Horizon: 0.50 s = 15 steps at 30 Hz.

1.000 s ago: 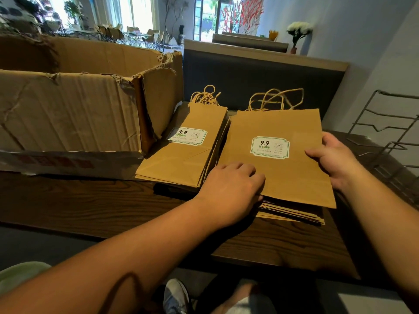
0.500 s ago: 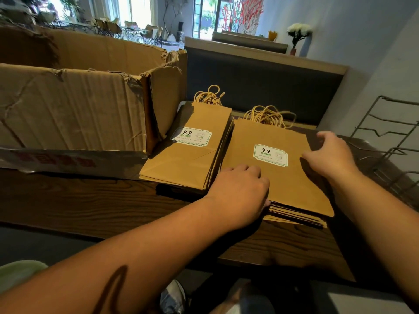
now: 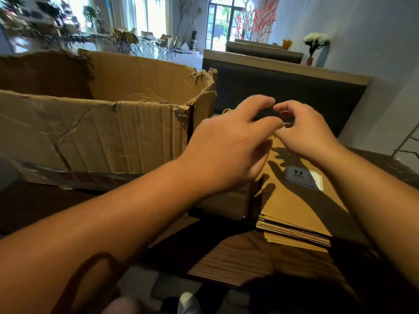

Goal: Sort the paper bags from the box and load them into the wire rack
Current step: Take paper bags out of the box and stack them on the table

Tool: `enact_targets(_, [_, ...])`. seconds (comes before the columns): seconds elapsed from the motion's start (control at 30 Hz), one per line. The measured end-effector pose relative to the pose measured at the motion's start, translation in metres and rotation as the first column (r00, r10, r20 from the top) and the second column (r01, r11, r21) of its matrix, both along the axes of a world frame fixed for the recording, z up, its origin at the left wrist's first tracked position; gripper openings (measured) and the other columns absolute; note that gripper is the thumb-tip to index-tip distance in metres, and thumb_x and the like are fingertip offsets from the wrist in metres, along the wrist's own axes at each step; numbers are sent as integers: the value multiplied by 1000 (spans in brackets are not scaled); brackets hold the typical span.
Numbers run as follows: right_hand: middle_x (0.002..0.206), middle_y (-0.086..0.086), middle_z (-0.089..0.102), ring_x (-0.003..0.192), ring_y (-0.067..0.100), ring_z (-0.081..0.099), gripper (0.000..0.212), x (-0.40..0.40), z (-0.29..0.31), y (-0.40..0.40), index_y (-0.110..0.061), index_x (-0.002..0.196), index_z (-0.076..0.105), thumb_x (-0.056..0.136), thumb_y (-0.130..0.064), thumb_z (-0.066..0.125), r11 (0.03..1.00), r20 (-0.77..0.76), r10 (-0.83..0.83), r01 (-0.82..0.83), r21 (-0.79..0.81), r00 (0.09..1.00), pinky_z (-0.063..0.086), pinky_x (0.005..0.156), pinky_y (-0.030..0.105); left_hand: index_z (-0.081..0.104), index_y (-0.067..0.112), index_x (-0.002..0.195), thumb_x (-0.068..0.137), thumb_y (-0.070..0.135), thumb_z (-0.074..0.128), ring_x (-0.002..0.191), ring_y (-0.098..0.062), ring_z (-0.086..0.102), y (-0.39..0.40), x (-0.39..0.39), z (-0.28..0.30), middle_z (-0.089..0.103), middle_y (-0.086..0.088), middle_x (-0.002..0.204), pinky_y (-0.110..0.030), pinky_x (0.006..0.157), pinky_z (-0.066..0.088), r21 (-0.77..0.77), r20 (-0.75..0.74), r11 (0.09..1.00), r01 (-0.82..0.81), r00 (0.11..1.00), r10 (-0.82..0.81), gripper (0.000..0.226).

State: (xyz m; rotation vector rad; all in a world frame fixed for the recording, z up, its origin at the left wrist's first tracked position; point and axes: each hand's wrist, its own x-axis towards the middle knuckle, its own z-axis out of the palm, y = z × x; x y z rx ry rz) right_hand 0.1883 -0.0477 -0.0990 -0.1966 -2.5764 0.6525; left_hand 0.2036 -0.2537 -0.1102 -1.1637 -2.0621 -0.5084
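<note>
Two stacks of flat brown paper bags lie on the dark wooden table (image 3: 238, 257). The right stack (image 3: 301, 205) shows a white "9.9" label. My left hand (image 3: 226, 143) hovers over the left stack (image 3: 222, 205) and hides most of it, its fingers spread and curved toward the bags' far end. My right hand (image 3: 303, 132) is at the far edge of the right stack with its fingers curled down where the twine handles lie. The handles are hidden and the hands are blurred. A bit of the wire rack (image 3: 405, 146) shows at the right edge.
A big torn cardboard box (image 3: 102, 132) stands on the table to the left, right beside the left stack. A dark bench back (image 3: 283, 91) rises behind the bags. My legs and a shoe show below the table's near edge.
Both hands have left the near end and right side of the right stack and reached forward to its far end, meeting there. The view has tilted up and moved closer.
</note>
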Motion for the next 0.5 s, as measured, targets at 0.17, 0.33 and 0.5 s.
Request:
enact_targets(0.17, [139, -4, 48, 86, 3, 56, 44, -32, 42, -62, -30, 137, 53, 95, -24, 66, 985, -164, 170, -163, 55, 972, 40, 69, 12, 64, 25, 125, 96, 37, 51, 97, -22, 64, -59, -37, 62, 59, -4, 132, -29, 69, 43, 22, -86, 976, -217, 972, 218, 34])
enact_targets(0.33, [124, -8, 57, 98, 6, 55, 30, -74, 76, -121, -27, 126, 63, 97, -23, 63, 900, -127, 405, -371, 228, 905, 47, 81, 15, 69, 27, 119, 99, 37, 57, 94, -16, 59, -122, -94, 94, 69, 2, 117, -32, 82, 44, -219, 212, 886, -409, 866, 452, 25])
enact_targets(0.5, [117, -9, 66, 101, 7, 60, 28, -119, 80, -169, -27, 124, 65, 96, -29, 65, 709, 347, 465, -578, 405, 814, 41, 75, 15, 69, 28, 123, 98, 37, 59, 95, -11, 56, -162, -109, 73, 69, 4, 121, -25, 85, 39, -485, 436, 816, -314, 722, 537, 28])
